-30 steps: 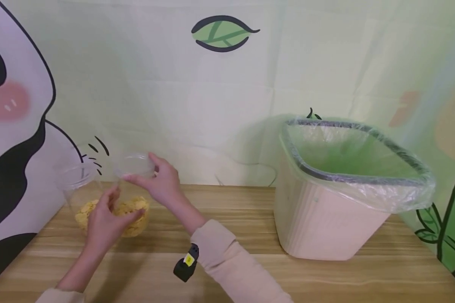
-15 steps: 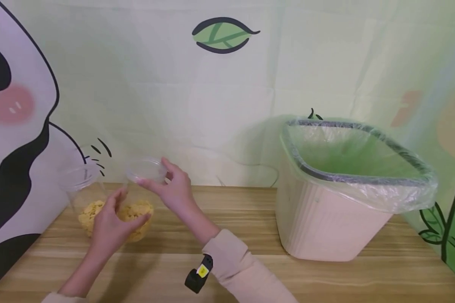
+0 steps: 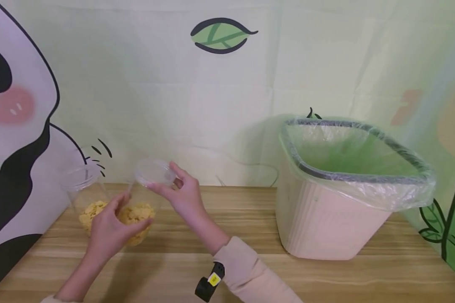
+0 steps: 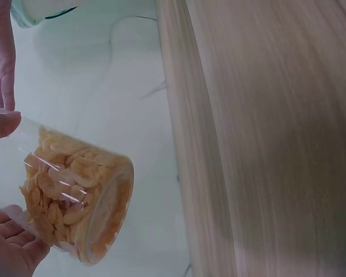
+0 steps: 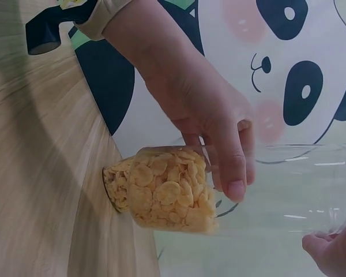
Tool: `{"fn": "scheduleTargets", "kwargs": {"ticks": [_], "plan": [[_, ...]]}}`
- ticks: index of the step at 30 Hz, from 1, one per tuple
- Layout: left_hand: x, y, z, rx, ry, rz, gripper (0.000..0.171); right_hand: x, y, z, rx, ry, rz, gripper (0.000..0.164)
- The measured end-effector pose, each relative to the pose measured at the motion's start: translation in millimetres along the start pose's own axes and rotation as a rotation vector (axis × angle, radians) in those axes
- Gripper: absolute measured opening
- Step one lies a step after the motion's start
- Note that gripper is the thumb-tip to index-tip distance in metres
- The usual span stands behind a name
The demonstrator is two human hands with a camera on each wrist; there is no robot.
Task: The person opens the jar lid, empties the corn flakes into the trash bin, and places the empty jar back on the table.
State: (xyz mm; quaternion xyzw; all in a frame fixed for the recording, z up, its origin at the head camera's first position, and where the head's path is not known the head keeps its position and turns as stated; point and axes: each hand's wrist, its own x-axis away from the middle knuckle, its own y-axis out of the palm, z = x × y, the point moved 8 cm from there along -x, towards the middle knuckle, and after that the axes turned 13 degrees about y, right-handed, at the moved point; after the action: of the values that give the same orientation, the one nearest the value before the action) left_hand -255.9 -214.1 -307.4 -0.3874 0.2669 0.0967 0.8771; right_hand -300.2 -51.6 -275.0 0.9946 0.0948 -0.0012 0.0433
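Note:
My left hand (image 3: 111,229) curls round the lower part of a clear plastic jar (image 3: 142,195). Yellow cornflakes (image 3: 136,213) fill roughly the lower half of it. Near the jar's top, my right hand (image 3: 183,193) grips the rim between thumb and fingers. The jar leans, its top toward the right. In the left wrist view its base (image 4: 112,210) shows, with wall behind it. Just left of it stands a second clear jar (image 3: 80,180), upright on the table, also with cornflakes in the bottom and partly hidden by my left hand.
On the right of the wooden table (image 3: 219,269) stands a pale pink bin (image 3: 325,227). A clear bag (image 3: 409,198) lines it, folded over a grey rim. A printed cloth (image 3: 227,109) with a panda and leaf hangs behind. A black strap (image 3: 210,282) is on the right sleeve.
My right hand has moved right and slightly down with the jar's top, so the jar leans further right. My left hand keeps its hold low on it. The second jar stays in place.

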Motion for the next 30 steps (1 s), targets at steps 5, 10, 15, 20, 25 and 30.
{"fn": "scheduleTargets", "kwargs": {"ticks": [5, 10, 15, 20, 25, 30], "plan": [[0.8, 0.2, 3.8, -0.052, 0.025, 0.007, 0.084, 2, -6, 9, -0.058, 0.021, -0.016, 0.072], [1.7, 0.9, 7.0, -0.098, 0.059, 0.001, 0.082, 5, -11, 15, -0.054, 0.015, -0.013, 0.072], [2.7, 0.7, 10.5, -0.141, 0.099, 0.007, 0.08, 8, -14, 19, -0.064, 0.007, -0.004, 0.074], [3.2, 3.1, 13.5, -0.183, 0.12, -0.014, 0.083, 11, -18, 24, -0.085, 0.009, 0.027, 0.077], [3.1, 4.6, 17.4, -0.212, 0.146, -0.021, 0.084, 13, -22, 29, -0.087, 0.018, 0.06, 0.08], [2.6, 3.7, 23.3, -0.231, 0.206, 0.01, 0.081, 14, -24, 33, -0.089, 0.045, 0.085, 0.083]]}}
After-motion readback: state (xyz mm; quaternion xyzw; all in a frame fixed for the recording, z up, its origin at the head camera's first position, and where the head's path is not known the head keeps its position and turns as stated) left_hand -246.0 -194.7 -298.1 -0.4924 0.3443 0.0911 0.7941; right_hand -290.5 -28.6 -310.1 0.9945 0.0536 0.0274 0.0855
